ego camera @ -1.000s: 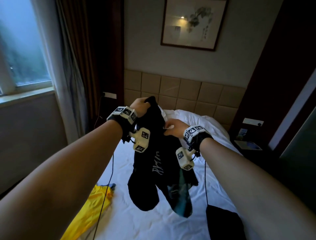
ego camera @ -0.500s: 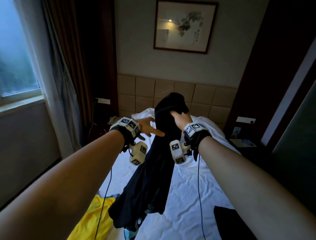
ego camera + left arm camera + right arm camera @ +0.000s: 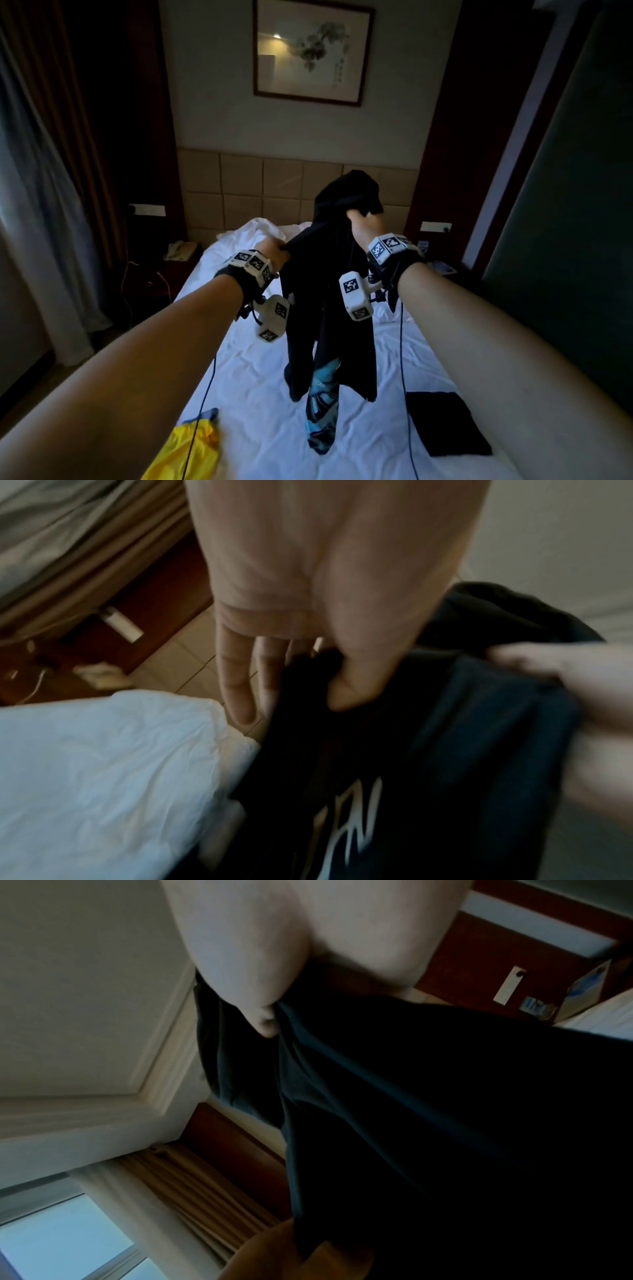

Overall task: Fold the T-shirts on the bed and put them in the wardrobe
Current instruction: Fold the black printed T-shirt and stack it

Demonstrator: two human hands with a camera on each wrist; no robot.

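We are holding the black T-shirt (image 3: pixel 329 274) in the air above the bed (image 3: pixel 260 387). Our right hand (image 3: pixel 364 222) is gripping a bunched upper edge, with fabric flopping over above it. Our left hand (image 3: pixel 274 251), lower and to the side, is pinching another edge between thumb and fingers (image 3: pixel 240 685). The shirt is hanging below both hands, twisted. Risk: uneven grip points are likely leaving twists, causing a crooked fold; a loose pinch may be letting fabric slip.
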